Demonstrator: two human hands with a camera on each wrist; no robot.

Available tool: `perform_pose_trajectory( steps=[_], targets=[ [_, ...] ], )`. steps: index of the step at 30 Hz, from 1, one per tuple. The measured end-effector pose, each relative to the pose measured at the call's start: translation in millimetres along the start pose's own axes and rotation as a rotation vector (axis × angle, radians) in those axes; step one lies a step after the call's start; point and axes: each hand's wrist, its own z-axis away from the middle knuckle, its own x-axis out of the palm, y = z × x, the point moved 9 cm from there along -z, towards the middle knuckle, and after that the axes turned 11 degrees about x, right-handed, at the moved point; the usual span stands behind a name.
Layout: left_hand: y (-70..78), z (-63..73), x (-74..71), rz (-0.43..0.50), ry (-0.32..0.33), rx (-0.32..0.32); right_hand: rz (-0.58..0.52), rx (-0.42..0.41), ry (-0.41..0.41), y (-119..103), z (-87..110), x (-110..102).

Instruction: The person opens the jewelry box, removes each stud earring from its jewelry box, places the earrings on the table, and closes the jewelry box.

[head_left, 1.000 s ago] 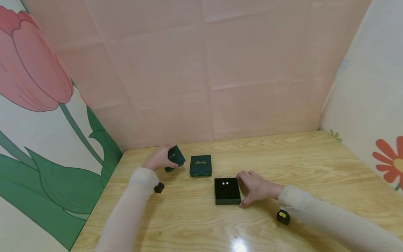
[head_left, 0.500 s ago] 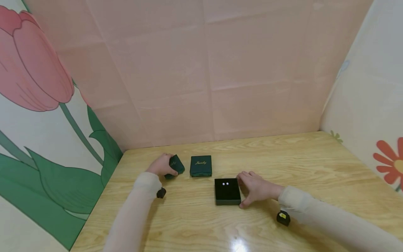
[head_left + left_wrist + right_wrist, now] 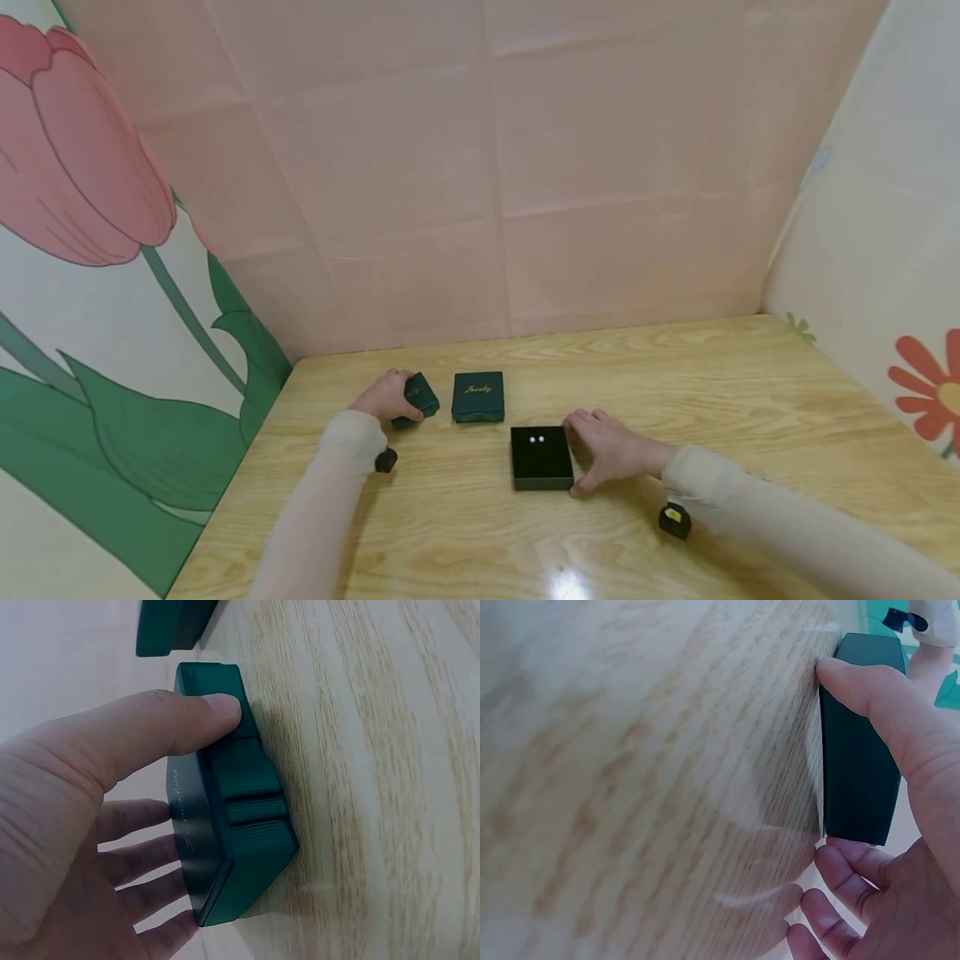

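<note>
At the left of the table, my left hand (image 3: 386, 394) grips a small dark green jewelry box (image 3: 422, 393) marked with gold lettering. In the left wrist view its thumb lies on the ribbed side of that box and the fingers reach along the opposite edge. My right hand (image 3: 615, 446) holds a lidless black-lined jewelry box (image 3: 543, 483) by its right side, thumb at the near corner and fingers at the far one. Two small pearl-like stud earrings (image 3: 537, 439) sit on its dark lining. The right wrist view shows only this box's dark outer wall (image 3: 859, 772).
Between the hands, a little farther back, stands another green jewelry box (image 3: 478, 400) with gold lettering. All rest on a wood-grain table (image 3: 450, 533). A pink cloth backdrop (image 3: 480, 167) rises behind, with flower-printed panels at both sides.
My left hand has lowered its tilted green box to the table, shifting slightly nearer and to the right. The right hand and the box with the earrings stay in place.
</note>
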Motion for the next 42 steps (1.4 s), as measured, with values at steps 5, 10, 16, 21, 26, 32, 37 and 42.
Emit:
perform_pose_trajectory(
  steps=[5, 10, 16, 21, 26, 32, 37, 42],
  targets=[
    [-0.5, 0.0, -2.5, 0.04, -0.001, 0.019, 0.008, -0.005, 0.007, -1, 0.8, -2],
    [5.8, 2.8, -21.2, 0.147, 0.064, 0.063, 0.017, -0.005, 0.011, -2, 1.9, -2],
    [35.3, 17.7, -68.5, 0.328, 0.348, 0.1, 0.006, 0.003, 0.001, -1, 2.4, -1],
    [76.1, 36.5, -101.3, 0.527, 0.595, 0.164, 0.004, 0.003, 0.003, 0, 1.4, 0],
    [122.1, 46.7, -103.2, 0.722, 0.657, 0.299, 0.007, 0.014, -0.001, 3, 0.2, 2],
    [168.5, 52.6, -80.1, 0.721, 0.61, 0.459, 0.008, 0.009, 0.001, 2, -0.2, 1],
    [190.6, 51.5, -46.0, 0.535, 0.494, 0.521, 0.009, 0.002, 0.007, 1, 0.0, 0],
    [203.1, 48.5, -8.4, 0.379, 0.34, 0.55, 0.016, 0.014, 0.007, 2, 0.2, 0]
  ],
)
